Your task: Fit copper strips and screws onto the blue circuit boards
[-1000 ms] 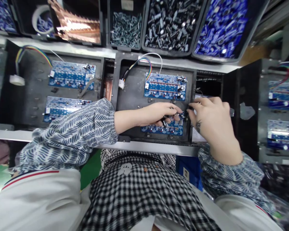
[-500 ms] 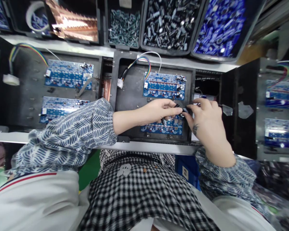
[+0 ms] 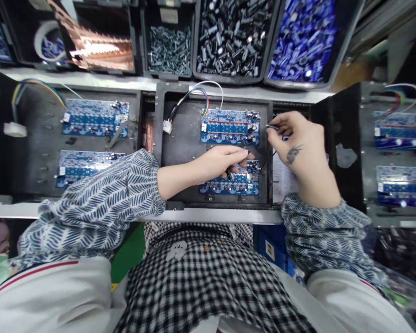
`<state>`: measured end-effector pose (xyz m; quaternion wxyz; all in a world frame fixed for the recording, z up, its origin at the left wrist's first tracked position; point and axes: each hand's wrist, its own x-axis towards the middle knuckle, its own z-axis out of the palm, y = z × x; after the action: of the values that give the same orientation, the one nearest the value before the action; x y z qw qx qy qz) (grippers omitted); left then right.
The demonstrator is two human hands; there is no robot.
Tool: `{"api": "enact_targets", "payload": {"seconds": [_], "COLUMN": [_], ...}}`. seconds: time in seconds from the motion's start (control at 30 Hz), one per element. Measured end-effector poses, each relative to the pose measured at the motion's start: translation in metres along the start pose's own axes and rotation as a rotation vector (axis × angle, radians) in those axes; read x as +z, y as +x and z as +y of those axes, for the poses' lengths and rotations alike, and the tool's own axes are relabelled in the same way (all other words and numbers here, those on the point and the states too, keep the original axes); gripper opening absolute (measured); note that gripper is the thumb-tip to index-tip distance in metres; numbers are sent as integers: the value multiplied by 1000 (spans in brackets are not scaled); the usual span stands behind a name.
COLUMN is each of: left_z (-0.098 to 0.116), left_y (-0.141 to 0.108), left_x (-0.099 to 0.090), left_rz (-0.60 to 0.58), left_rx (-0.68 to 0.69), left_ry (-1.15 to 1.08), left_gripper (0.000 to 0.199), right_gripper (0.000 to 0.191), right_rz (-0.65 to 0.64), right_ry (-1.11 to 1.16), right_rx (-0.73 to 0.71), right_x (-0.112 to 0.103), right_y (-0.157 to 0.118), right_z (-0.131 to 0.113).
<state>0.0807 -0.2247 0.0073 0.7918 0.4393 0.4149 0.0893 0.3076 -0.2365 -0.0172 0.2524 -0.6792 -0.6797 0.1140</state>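
Observation:
Two blue circuit boards lie in the middle black tray point(image 3: 183, 143), the upper board point(image 3: 229, 127) uncovered and the lower board point(image 3: 241, 185) partly hidden by my left hand point(image 3: 225, 162). That hand is closed around dark cylindrical components point(image 3: 229, 174), which poke out below its fingers. My right hand point(image 3: 293, 138) is raised just right of the upper board, thumb and forefinger pinching a small dark component point(image 3: 272, 126). Coloured wires point(image 3: 206, 99) run from the upper board to a white connector point(image 3: 167, 126).
Along the back stand bins of green-grey parts point(image 3: 169, 48), black capacitors point(image 3: 232, 39) and blue capacitors point(image 3: 303, 39), beside copper-coloured strips point(image 3: 104, 51). Trays with more boards flank the middle one on the left point(image 3: 31, 157) and right point(image 3: 367, 162). A metal rail point(image 3: 208, 216) runs along the front.
My right hand has moved up and away from my left hand, now with a small component between its fingertips. My left hand stays over the lower board. The whole view has shifted slightly.

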Motion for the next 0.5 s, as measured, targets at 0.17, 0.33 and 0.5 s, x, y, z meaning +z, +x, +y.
{"api": "enact_targets", "payload": {"seconds": [0.17, 0.33, 0.5], "left_z": [-1, -1, -1], "left_y": [0, 4, 7], "left_x": [0, 2, 2], "left_rz": [6, 80, 116], "left_rx": [39, 4, -12], "left_ry": [-9, -62, -37], "left_gripper": [16, 7, 15], "right_gripper": [18, 19, 15], "right_rz": [-163, -192, -138], "right_ry": [6, -70, 21], "right_rx": [-32, 25, -41], "right_x": [4, 14, 22], "right_y": [9, 12, 11], "right_z": [8, 13, 26]}}
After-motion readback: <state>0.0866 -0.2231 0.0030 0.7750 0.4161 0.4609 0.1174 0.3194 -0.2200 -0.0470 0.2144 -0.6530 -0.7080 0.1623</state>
